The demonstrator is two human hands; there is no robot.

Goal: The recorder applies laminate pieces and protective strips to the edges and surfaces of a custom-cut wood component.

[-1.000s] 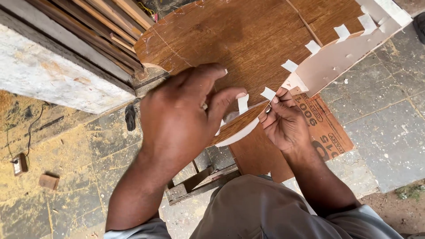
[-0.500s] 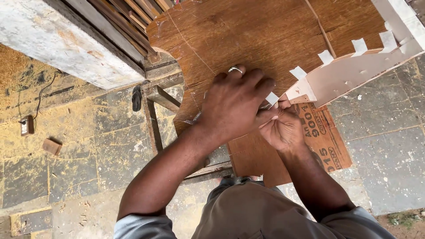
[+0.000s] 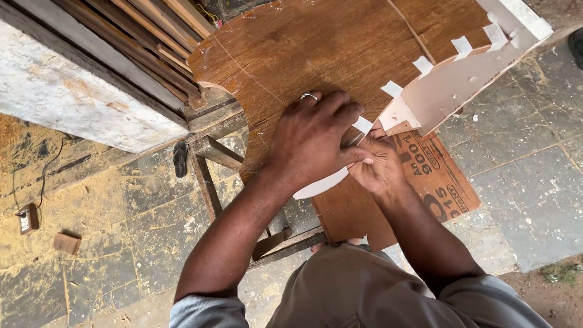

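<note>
Since half a second ago, my left hand (image 3: 313, 140) has slid lower along the curved plywood panel (image 3: 316, 48), fingers spread flat, pressing on the white edging strip (image 3: 322, 184). My right hand (image 3: 379, 167) pinches that strip against the panel's curved edge, just beside the taped pale board (image 3: 461, 79).
</note>
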